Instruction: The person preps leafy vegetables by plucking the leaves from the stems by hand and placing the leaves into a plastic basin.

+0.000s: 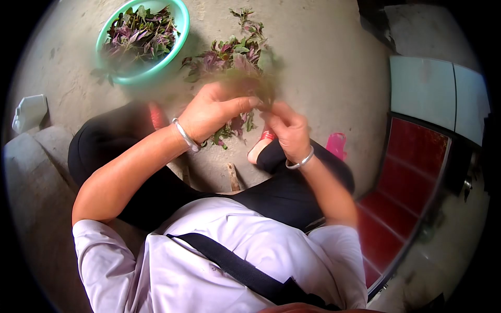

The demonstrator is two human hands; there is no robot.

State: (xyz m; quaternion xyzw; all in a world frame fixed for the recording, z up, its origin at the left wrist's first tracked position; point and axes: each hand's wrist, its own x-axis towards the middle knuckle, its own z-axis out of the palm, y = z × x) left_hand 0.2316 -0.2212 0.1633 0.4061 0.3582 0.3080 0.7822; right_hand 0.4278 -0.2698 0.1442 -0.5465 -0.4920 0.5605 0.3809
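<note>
Both hands meet in front of my knees around a bunch of leafy greens (255,86), blurred at its top. My left hand (222,107) is closed around the bunch, thumb pointing toward the other hand. Against it, my right hand (287,128) pinches the lower stems, with its fingertips partly hidden. Just beyond, a loose pile of purple-and-green leafy stems (222,58) lies on the floor, and some leaves show below my hands. A mint-green basin (183,26) at the upper left holds more of the same purple-green leaves.
Bare concrete floor (323,57) surrounds the pile. A pink object (337,145) lies beside my right knee. At the right stands a low unit with pale panels (422,91) and red tiles (409,161). A whitish container (30,113) sits at the far left.
</note>
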